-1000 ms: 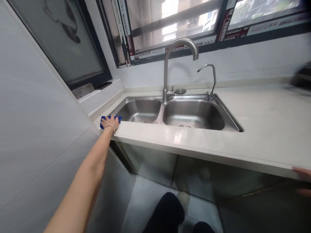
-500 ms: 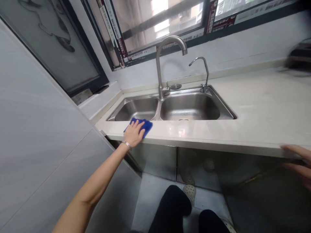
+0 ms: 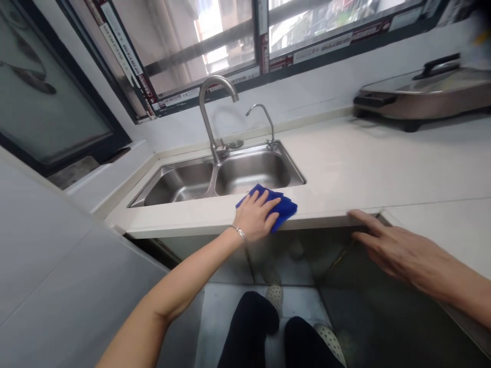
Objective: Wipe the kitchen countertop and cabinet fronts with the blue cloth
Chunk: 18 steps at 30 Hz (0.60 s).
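My left hand (image 3: pixel 256 217) lies flat with spread fingers on a folded blue cloth (image 3: pixel 279 205), pressing it onto the front strip of the white countertop (image 3: pixel 345 168), just in front of the right sink bowl. My right hand (image 3: pixel 399 250) is empty, fingers stretched out, its fingertips resting against the countertop's front edge to the right of the cloth. A thin bracelet sits on my left wrist.
A steel double sink (image 3: pixel 218 176) has a tall tap (image 3: pixel 213 110) and a small tap (image 3: pixel 263 122) behind it. An electric pan with a lid (image 3: pixel 422 94) stands at the back right. A window runs along the back wall, and my legs and shoes show below.
My left hand has slid the blue cloth rightward along the counter's front strip, from the left corner past the sink. My right hand has come further into view at the counter edge.
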### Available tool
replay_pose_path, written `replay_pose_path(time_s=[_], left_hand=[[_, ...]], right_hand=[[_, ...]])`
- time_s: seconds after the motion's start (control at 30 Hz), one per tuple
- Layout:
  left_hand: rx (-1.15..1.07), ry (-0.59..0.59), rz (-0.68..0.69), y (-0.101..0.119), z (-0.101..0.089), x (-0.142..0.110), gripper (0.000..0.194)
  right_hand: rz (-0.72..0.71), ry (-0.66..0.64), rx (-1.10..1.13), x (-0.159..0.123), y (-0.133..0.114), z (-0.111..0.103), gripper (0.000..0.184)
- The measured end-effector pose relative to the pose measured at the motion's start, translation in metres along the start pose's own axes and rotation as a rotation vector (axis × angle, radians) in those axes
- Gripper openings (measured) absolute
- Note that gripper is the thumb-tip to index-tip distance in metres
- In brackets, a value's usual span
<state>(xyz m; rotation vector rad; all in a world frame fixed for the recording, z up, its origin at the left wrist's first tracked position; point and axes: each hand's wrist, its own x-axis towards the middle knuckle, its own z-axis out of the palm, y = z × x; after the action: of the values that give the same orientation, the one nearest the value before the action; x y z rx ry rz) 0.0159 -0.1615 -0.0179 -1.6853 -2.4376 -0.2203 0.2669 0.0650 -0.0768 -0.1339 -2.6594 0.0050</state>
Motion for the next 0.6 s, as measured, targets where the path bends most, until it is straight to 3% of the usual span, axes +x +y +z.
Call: replay_pose_path(time_s=[0.07,0.2,0.3,0.37,0.5,0.53,0.6], left_hand=[[-0.007,0.012,0.080,0.018,0.005,0.019,0.052],[-0.033,0.019,0.179,0.055,0.017,0.054,0.052],[-0.059,0.019,0.235,0.085,0.025,0.078,0.051],[-0.076,0.019,0.277,0.104,0.030,0.095,0.051],[-0.104,0.019,0.349,0.144,0.041,0.128,0.051],[-0.114,0.025,0.352,0.154,0.044,0.136,0.050],[-0.131,0.040,0.329,0.170,0.050,0.147,0.049]], right_hand=[[-0.026,-0.015,-0.022,-0.001,0.000,-0.006,0.032],[0.133,0.240,0.061,-0.001,-0.005,-0.027,0.028],[0.188,0.334,0.074,-0.001,-0.011,-0.041,0.031],[0.062,0.341,0.073,0.000,-0.017,-0.044,0.031],[-0.383,0.214,0.051,0.008,-0.028,-0.037,0.028],[-0.443,0.156,0.055,0.010,-0.029,-0.034,0.026],[-0.424,0.016,0.075,0.011,-0.027,-0.027,0.022]])
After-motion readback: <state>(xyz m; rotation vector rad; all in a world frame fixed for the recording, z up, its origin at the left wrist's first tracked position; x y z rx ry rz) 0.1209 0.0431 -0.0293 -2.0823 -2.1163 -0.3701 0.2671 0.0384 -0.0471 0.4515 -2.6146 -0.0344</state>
